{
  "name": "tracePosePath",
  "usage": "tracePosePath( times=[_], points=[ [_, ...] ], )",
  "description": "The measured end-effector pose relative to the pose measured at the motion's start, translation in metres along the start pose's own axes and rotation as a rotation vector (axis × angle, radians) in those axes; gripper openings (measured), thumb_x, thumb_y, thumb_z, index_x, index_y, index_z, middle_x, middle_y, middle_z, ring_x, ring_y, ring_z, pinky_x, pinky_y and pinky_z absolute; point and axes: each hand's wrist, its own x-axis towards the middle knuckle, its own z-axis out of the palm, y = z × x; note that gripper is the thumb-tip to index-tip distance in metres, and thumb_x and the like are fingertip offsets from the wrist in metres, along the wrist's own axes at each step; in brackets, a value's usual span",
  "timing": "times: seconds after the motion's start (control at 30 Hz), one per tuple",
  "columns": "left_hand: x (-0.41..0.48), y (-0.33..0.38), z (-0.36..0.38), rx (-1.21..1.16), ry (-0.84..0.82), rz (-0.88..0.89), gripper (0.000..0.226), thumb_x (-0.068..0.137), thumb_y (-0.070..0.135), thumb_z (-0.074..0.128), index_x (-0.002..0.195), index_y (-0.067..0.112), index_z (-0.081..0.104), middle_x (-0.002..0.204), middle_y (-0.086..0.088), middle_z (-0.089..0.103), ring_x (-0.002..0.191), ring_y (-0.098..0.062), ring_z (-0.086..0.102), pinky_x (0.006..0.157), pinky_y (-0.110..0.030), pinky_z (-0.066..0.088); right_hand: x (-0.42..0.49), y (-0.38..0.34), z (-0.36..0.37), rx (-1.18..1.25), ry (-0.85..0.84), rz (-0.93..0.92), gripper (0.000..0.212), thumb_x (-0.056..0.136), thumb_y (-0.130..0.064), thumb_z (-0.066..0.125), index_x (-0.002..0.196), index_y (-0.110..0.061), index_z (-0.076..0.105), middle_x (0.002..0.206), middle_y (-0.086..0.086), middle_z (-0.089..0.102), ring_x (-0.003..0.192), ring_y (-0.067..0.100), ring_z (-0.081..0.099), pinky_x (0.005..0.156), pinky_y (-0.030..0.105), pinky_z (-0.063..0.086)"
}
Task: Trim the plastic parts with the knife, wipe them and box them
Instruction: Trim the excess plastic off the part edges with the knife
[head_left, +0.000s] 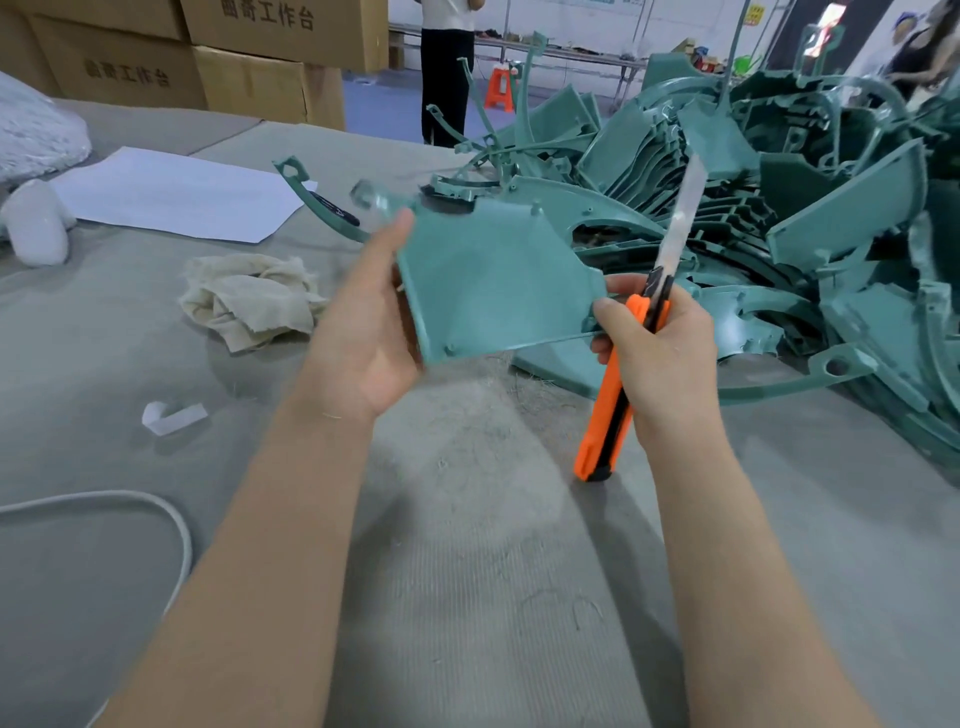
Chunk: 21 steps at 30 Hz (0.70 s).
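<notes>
Fingers of left hand (369, 322) gripping green part (493, 280) by left edge, right hand (660, 353) curled round knife (602, 415), thumb touching part

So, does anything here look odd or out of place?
The knife in the right hand has its blade pushed out very far, pointing up beside the green part that the left hand holds; that looks risky. Thin shavings litter the table below.
</notes>
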Motion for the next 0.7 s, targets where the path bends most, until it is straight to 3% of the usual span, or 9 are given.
tracePosePath(
  times=[0.07, 0.17, 0.33, 0.43, 0.7],
  points=[
    [-0.001, -0.008, 0.005, 0.130, 0.069, -0.084, 0.024, 0.088, 0.025, 0.062, 0.107, 0.012, 0.070, 0.101, -0.005, 0.074, 0.087, -0.017, 0.072, 0.066, -0.030, 0.059, 0.000, -0.001, -0.002, 0.042, -0.017, 0.018, 0.014, 0.088, -0.002, 0.061, 0.086, -0.016, 0.061, 0.061, -0.005, 0.061, 0.050, 0.009, 0.060, 0.053, 0.018, 0.050],
    [0.002, -0.012, 0.006, 0.129, 0.160, -0.031, 0.020, 0.090, 0.013, 0.062, 0.109, 0.011, 0.068, 0.101, -0.005, 0.074, 0.086, -0.016, 0.072, 0.066, -0.029, 0.059, 0.000, -0.001, -0.006, 0.108, -0.045, 0.079, 0.009, 0.093, -0.019, 0.064, 0.086, -0.017, 0.058, 0.069, -0.002, 0.070, 0.053, 0.014, 0.066, 0.054, 0.022, 0.053],
    [0.006, -0.005, 0.003, 0.004, 0.254, 0.131, 0.020, 0.090, 0.010, 0.063, 0.110, 0.009, 0.066, 0.106, -0.007, 0.073, 0.093, -0.020, 0.071, 0.073, -0.035, 0.060, 0.000, 0.005, -0.008, -0.201, -0.042, 0.023, 0.044, 0.097, -0.054, 0.045, 0.079, -0.016, 0.056, 0.055, -0.002, 0.058, 0.039, 0.015, 0.053, 0.042, 0.024, 0.042],
    [0.005, -0.006, 0.005, 0.016, 0.271, 0.128, 0.023, 0.091, 0.010, 0.062, 0.113, 0.008, 0.065, 0.108, -0.009, 0.072, 0.095, -0.021, 0.071, 0.076, -0.037, 0.060, -0.002, 0.008, -0.002, -0.237, -0.070, -0.017, 0.054, 0.100, -0.054, 0.037, 0.074, -0.012, 0.058, 0.051, -0.001, 0.054, 0.038, 0.018, 0.051, 0.041, 0.024, 0.040],
    [0.006, -0.007, 0.006, 0.017, 0.269, 0.111, 0.021, 0.090, 0.011, 0.062, 0.110, 0.008, 0.066, 0.106, -0.009, 0.073, 0.092, -0.020, 0.072, 0.070, -0.033, 0.060, -0.002, 0.014, 0.001, -0.293, -0.076, -0.107, 0.056, 0.100, -0.050, 0.039, 0.065, -0.007, 0.043, 0.053, -0.001, 0.048, 0.036, 0.016, 0.050, 0.040, 0.025, 0.039]
  ],
)
